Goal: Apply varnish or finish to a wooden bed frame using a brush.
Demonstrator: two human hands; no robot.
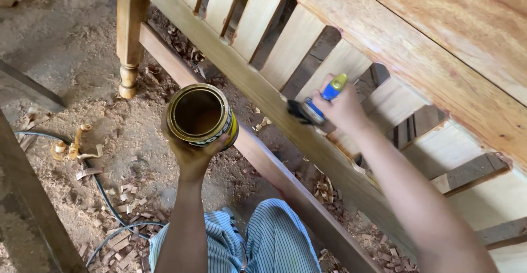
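My left hand (pixel 192 155) cups an open round tin can (pixel 201 115) from below; brown liquid shows inside it. My right hand (pixel 343 110) grips a paintbrush (pixel 317 103) with a blue and yellow handle. Its dark bristles press on the long rail (pixel 258 89) of a slatted wooden frame. The upper board (pixel 439 48) of the frame looks darker and glossy, while the slats (pixel 291 48) are pale.
A turned wooden leg (pixel 129 37) stands at the upper left. Sawdust and wood shavings (pixel 77 149) cover the ground. A dark cable (pixel 101 196) curls across the floor near my striped garment (pixel 274 240). A dark beam (pixel 27 201) crosses the left edge.
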